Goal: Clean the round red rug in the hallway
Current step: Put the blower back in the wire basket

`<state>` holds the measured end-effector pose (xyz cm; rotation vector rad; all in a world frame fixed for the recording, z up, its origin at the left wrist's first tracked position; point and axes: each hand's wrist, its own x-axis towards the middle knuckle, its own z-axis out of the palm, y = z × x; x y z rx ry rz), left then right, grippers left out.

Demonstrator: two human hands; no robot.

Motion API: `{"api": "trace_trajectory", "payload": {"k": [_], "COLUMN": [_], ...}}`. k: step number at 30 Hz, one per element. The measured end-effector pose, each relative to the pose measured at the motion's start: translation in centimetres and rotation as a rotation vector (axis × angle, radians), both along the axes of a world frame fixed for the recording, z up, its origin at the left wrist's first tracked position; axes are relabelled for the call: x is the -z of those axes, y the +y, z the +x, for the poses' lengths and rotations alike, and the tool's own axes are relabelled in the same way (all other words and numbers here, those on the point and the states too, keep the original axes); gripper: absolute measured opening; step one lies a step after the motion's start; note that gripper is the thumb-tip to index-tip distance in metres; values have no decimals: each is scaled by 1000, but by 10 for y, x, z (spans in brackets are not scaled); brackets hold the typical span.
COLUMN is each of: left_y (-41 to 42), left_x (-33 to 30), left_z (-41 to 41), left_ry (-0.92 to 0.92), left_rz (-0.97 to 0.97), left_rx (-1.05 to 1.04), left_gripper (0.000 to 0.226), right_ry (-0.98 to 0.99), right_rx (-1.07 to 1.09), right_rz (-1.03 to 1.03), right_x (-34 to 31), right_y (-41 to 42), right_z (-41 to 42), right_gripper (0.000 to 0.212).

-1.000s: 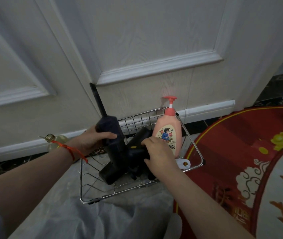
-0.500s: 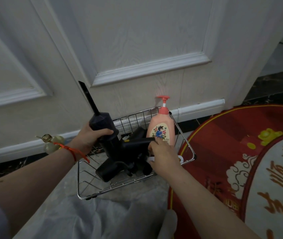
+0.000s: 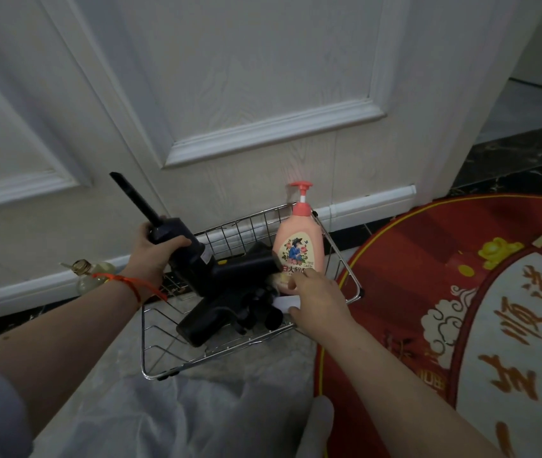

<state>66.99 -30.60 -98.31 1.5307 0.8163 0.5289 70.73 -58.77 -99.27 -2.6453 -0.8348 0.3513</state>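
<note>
Vacuum [image 3: 197, 262] gripped in left hand [image 3: 154, 256], fingers wrapped round its barrel, nozzle up-left, long axis running down-right into wire basket [image 3: 352, 285]. Right hand [image 3: 319, 299] nearer the rug, loosely curled, holding nothing I can confirm, touching a white item. Rug [image 3: 428, 292] right of both hands. Pump bottle [image 3: 299, 246] just beyond right fingers, crowding the lift-out.

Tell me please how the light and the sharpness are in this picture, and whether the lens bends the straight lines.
Head view: the light is dim and flat, with no glare. The black handheld vacuum in the left hand loses detail in shadow, while the pink pump bottle and the red rug keep their colour. The wide lens bows the door panel mouldings. The right hand looks slightly soft.
</note>
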Motion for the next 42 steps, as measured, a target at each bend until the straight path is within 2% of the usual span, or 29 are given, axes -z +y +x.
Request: {"api": "trace_trajectory", "payload": {"k": [10, 13, 16, 20, 23, 28, 36, 42], "left_y": [-23, -37, -55, -78, -88, -105, -161, -204], "left_x": [4, 8, 10, 12, 15, 18, 2, -6], "left_z": [19, 19, 16, 18, 20, 23, 40, 61], "left_ry": [124, 258, 350, 435, 486, 535, 412, 340], "left_rz": [199, 347, 536, 520, 484, 467, 448, 490], "left_rx": [-146, -218, -294, -281, -236, -36, 264, 398], "left_gripper": [90, 99, 99, 96, 93, 87, 79, 77], "right_ry": [38, 58, 70, 79, 67, 38, -32, -115], "right_rx": [-1, 3, 9, 17, 11, 14, 52, 106], "right_rz": [8, 20, 27, 30, 25, 36, 88, 138], "right_x": [-6, -6, -6, -6, -5, -3, -8, -13], "right_y": [3, 3, 3, 4, 3, -2, -18, -44], "right_z": [-2, -3, -3, -2, -1, 0, 9, 17], "right_gripper": [34, 33, 34, 36, 37, 42, 46, 41]}}
